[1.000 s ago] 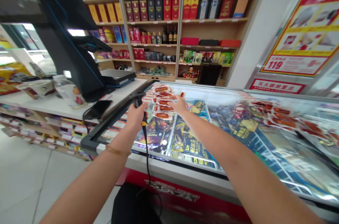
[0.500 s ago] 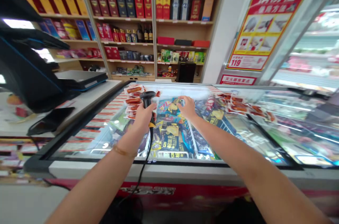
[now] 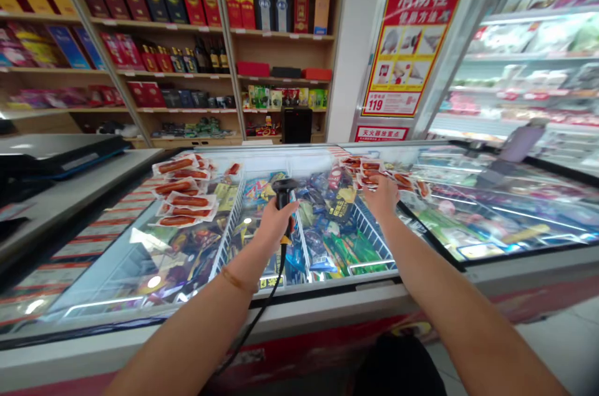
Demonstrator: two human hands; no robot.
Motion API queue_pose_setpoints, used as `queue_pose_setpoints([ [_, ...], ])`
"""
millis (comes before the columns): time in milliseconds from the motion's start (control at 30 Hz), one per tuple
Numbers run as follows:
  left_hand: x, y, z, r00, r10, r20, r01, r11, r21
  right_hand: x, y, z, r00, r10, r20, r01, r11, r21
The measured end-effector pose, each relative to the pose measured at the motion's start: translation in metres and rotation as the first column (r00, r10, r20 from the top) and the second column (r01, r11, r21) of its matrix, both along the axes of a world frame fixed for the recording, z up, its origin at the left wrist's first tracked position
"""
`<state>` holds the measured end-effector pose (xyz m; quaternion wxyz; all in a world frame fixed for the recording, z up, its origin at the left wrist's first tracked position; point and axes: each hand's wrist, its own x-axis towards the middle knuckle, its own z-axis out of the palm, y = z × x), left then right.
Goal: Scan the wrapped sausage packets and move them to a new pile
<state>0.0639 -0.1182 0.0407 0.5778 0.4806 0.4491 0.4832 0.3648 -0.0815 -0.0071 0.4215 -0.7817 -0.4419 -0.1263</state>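
Note:
My left hand [image 3: 276,219] is closed around the handle of a black barcode scanner [image 3: 284,190], held above the freezer's glass top with its cable trailing down toward me. Over at the right pile of packaged sausages [image 3: 371,166], my right hand [image 3: 382,196] touches or hovers just over the nearest packs. Its fingers are bent and their tips blend into the packs, so I cannot make out a grip. Another group of packaged sausages [image 3: 188,201] lies on the glass to the left, in a rough column.
Beneath the freezer's glass lid [image 3: 299,156] are wire baskets of bagged goods. A flat scale-like device [image 3: 60,149] stands on the left counter. A lilac bottle [image 3: 521,140] is at the right. Shelves of boxes and bottles [image 3: 163,56] line the back wall.
My view has turned to the right. The right hand has moved from the middle of the glass over to the right sausage pile. My left hand still holds the scanner.

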Motion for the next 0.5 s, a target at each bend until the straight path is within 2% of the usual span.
queue_pose_setpoints([
  [233,-0.004,-0.006,-0.002,0.998,-0.033,-0.061,0.031,0.999,-0.037,-0.001,0.002,0.008,0.999,-0.006,0.037,0.011,0.991,-0.134],
  [433,-0.002,-0.007,-0.006,0.994,-0.056,-0.094,0.056,0.998,-0.008,-0.003,-0.003,0.013,0.996,-0.038,0.081,0.045,0.996,-0.077],
  [500,-0.003,-0.007,-0.008,0.994,-0.055,-0.096,0.054,0.998,-0.01,-0.005,-0.007,0.019,0.99,-0.023,0.141,0.028,0.999,-0.03],
])
